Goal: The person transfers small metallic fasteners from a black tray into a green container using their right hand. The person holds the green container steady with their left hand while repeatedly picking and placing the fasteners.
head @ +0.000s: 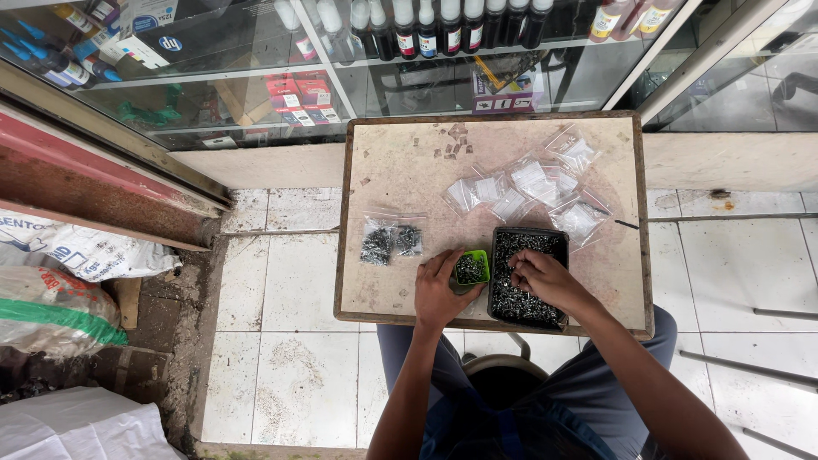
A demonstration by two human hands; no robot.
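Head view: left hand (436,294) fingers grip small green cup (470,267); right hand (543,277) fingers pinch metal screws (521,300).

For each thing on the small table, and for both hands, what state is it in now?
Black tray: open, nearly full of small dark screws.
Green cup: upright, holding screws.
Two filled bags: lying flat, screws inside.
Clear bags: empty, in a loose pile.
Left hand: gripping the green cup.
Right hand: fingers curled, in the black tray.

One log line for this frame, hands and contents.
left hand: holds green cup of screws | right hand: in black tray of screws | table: bags
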